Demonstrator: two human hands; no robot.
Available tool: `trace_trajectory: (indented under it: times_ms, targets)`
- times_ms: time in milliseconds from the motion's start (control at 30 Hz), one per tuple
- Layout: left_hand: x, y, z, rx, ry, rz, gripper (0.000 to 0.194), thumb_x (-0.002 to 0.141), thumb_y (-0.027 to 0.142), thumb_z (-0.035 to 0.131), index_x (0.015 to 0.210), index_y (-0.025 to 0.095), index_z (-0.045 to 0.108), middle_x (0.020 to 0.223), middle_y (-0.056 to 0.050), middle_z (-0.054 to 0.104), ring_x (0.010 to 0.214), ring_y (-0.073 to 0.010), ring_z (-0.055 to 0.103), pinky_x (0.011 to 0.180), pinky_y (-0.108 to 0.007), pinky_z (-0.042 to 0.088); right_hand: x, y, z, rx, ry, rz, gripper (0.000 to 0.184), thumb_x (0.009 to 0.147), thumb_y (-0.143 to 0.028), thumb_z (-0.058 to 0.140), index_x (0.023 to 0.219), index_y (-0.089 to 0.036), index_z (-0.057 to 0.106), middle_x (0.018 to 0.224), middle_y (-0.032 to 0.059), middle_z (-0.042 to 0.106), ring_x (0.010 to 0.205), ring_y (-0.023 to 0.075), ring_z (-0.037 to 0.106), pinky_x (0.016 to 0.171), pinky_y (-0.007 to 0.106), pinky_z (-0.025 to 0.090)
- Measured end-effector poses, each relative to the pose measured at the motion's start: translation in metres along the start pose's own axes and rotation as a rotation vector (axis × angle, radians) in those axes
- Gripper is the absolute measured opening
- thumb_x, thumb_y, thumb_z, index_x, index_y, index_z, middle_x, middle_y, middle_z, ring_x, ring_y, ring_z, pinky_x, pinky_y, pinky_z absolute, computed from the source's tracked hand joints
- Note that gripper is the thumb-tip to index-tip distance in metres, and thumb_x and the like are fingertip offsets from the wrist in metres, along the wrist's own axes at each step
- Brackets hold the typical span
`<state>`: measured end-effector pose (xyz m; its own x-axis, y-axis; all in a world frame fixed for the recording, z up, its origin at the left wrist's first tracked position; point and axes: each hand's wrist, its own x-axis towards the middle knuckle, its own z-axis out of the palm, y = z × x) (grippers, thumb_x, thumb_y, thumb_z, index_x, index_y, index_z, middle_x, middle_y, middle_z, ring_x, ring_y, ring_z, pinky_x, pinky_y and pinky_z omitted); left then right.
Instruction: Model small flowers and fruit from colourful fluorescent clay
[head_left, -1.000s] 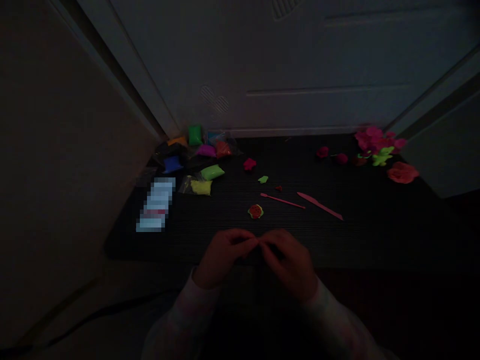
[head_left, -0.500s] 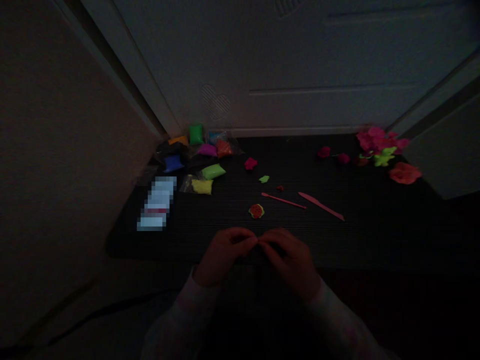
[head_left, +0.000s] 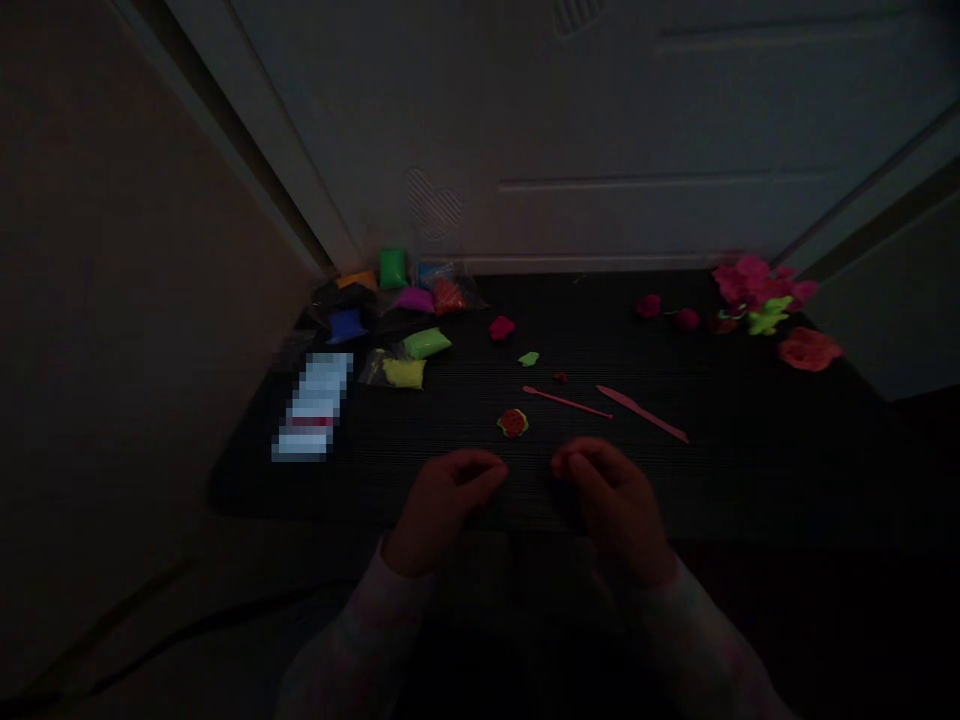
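Note:
Over the front of the dark table (head_left: 345,490), my left hand (head_left: 454,500) has its thumb and fingertips pressed together; anything between them is too small to make out. My right hand (head_left: 619,500) pinches thumb against fingers, with perhaps a tiny reddish bit at the tips that I cannot name. The two hands are apart. Just beyond them lies a small round red piece with dark dots and a yellow-green edge (head_left: 513,423). Further off are a thin pink modelling stick (head_left: 568,402), a pink plastic knife (head_left: 643,414) and a tiny red-brown bit (head_left: 560,377).
A lit, blurred phone screen (head_left: 313,408) lies at left. Behind it are several bags of coloured clay, such as a yellow one (head_left: 405,374). A light green piece (head_left: 529,359) and a pink piece (head_left: 502,328) lie mid-table. Pink flower shapes (head_left: 757,280) stand at far right.
My hands, whose fingertips met before, have separated. The right hand has moved to the right and slightly up, while the left has shifted a little left. The things on the table are unmoved.

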<state>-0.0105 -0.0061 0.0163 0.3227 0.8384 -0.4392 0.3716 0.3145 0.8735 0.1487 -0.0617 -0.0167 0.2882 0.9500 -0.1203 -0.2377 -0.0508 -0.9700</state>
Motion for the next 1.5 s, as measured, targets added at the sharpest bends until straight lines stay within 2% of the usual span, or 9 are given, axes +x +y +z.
trace_trajectory:
  times_ms: [167,267,367,533,767,900,1200,1500]
  targets:
    - [0.013,0.0,-0.023,0.284,0.265,0.197,0.021,0.07,0.036,0.055,0.079,0.019,0.063,0.081,-0.001,0.064,0.075,-0.0151,0.056,0.067,-0.025,0.041,0.001,0.001,-0.002,0.031,0.027,0.03,0.012,0.072,-0.032,0.057,0.078,-0.022,0.059,0.067,-0.0005,0.06,0.064,0.011,0.053,0.06,0.025,0.042]
    - [0.024,-0.007,-0.035,0.519,0.436,0.315,0.021,0.073,0.033,0.051,0.082,0.018,0.062,0.085,-0.003,0.063,0.081,-0.0171,0.055,0.075,-0.029,0.041,0.002,-0.004,0.0,0.088,0.045,0.027,0.01,0.07,-0.031,0.058,0.073,-0.021,0.057,0.064,-0.0012,0.058,0.061,0.0106,0.05,0.058,0.024,0.04]
    - [0.032,-0.015,-0.04,0.719,0.527,0.416,0.02,0.075,0.03,0.049,0.082,0.016,0.062,0.084,-0.005,0.063,0.084,-0.0188,0.053,0.079,-0.032,0.039,0.003,-0.01,0.003,0.178,0.032,0.012,0.01,0.071,-0.029,0.056,0.067,-0.02,0.053,0.062,-0.0015,0.055,0.059,0.0104,0.047,0.056,0.024,0.039]
    - [0.036,-0.021,-0.038,0.833,0.557,0.504,0.016,0.076,0.027,0.049,0.078,0.017,0.061,0.082,-0.005,0.062,0.084,-0.0191,0.052,0.078,-0.033,0.039,0.002,-0.011,0.003,0.178,0.027,0.021,0.014,0.075,-0.032,0.052,0.066,-0.021,0.049,0.061,-0.0019,0.051,0.059,0.0108,0.045,0.056,0.025,0.036]
    - [0.037,-0.022,-0.039,0.841,0.539,0.489,0.015,0.076,0.026,0.05,0.078,0.016,0.061,0.083,-0.006,0.061,0.085,-0.0195,0.051,0.08,-0.034,0.039,0.001,-0.003,-0.001,0.079,0.019,0.005,0.005,0.074,-0.028,0.053,0.073,-0.023,0.052,0.059,-0.0025,0.052,0.058,0.0114,0.046,0.055,0.026,0.038]
    - [0.037,-0.022,-0.039,0.841,0.537,0.491,0.015,0.075,0.025,0.05,0.079,0.016,0.061,0.082,-0.006,0.061,0.084,-0.0195,0.051,0.079,-0.035,0.039,0.002,-0.002,-0.004,0.142,-0.001,-0.008,0.004,0.074,-0.027,0.053,0.076,-0.024,0.055,0.059,-0.003,0.052,0.057,0.0107,0.046,0.054,0.025,0.039]
    - [0.037,-0.023,-0.038,0.854,0.54,0.484,0.017,0.076,0.026,0.051,0.082,0.016,0.063,0.084,-0.006,0.061,0.085,-0.0195,0.05,0.078,-0.033,0.04,0.003,-0.006,-0.004,0.242,-0.037,0.013,0.012,0.076,-0.032,0.052,0.071,-0.022,0.057,0.059,-0.0026,0.048,0.06,0.0099,0.046,0.059,0.026,0.04]
    - [0.039,-0.024,-0.039,0.866,0.542,0.507,0.016,0.075,0.024,0.053,0.082,0.014,0.063,0.083,-0.006,0.06,0.084,-0.0193,0.051,0.077,-0.033,0.041,0.002,-0.007,-0.004,0.328,-0.027,0.081,0.012,0.068,-0.034,0.062,0.071,-0.022,0.06,0.056,-0.0043,0.049,0.058,0.0084,0.045,0.059,0.025,0.038]
